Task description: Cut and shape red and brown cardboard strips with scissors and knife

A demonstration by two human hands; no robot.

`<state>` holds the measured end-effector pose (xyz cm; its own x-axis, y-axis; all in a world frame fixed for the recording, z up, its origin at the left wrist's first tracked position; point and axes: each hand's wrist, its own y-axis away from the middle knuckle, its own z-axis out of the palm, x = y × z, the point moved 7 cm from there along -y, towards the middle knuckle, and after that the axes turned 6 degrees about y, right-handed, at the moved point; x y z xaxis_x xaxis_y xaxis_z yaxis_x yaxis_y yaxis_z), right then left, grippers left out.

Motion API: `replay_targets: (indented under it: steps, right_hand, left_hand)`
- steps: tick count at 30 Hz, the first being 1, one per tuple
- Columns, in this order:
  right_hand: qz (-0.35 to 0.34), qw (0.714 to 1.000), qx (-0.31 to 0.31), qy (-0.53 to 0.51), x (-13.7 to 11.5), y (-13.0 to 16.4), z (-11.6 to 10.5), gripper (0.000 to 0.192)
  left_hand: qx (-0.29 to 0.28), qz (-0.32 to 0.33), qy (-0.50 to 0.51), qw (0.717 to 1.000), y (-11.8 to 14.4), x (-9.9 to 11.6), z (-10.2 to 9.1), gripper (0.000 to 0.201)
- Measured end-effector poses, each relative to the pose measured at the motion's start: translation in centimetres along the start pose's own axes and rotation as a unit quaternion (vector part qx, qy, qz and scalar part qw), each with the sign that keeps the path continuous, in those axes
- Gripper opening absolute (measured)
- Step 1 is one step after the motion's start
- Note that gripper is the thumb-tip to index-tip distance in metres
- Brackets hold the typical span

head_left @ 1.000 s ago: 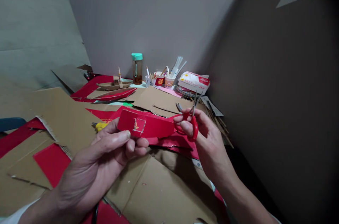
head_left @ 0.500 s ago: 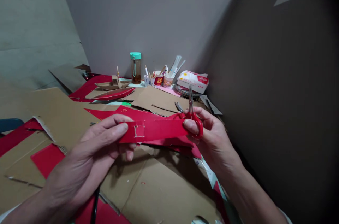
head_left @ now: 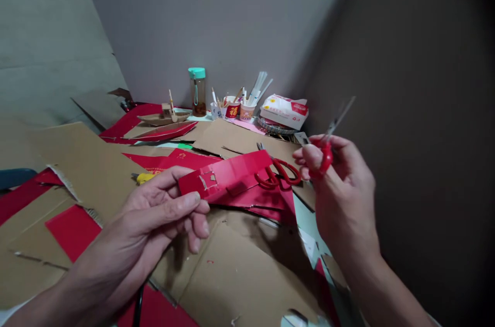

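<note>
Here, the left hand [head_left: 166, 213] pinches one end of a red card strip [head_left: 237, 169], raised above brown cardboard [head_left: 247, 270], while the right hand [head_left: 346, 190] is closed around red-handled scissors [head_left: 327, 156], blades upward. Beyond the strip's free end lies another pair of scissors [head_left: 275, 163]; farther back stand a cardboard boat [head_left: 160, 119] and a bottle [head_left: 198, 92].

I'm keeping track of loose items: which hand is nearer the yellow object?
Left. The left hand, holding a red strip, is just in front of the yellow object; the right hand, holding scissors, is well to its right.
</note>
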<state>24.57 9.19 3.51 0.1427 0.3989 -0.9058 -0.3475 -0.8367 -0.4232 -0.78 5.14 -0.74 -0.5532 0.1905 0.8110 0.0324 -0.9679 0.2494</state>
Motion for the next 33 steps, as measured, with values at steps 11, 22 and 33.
replay_targets:
  steps: [11,22,33]
  right_hand:
    - [-0.22,0.897,-0.311,0.224,-3.6,7.4,6.2,0.014]
    - [-0.213,0.862,-0.399,0.229,-2.7,6.9,6.2,0.009]
    - [-0.292,0.848,-0.346,0.274,-3.2,7.4,6.4,0.026]
  left_hand:
    - [0.002,0.012,0.025,1.0,-0.3,-0.5,0.2,0.031]
    - [0.07,0.02,0.032,0.997,0.2,-1.0,-2.1,0.043]
    - [0.092,0.106,-0.022,0.99,0.2,0.1,-2.6,0.041]
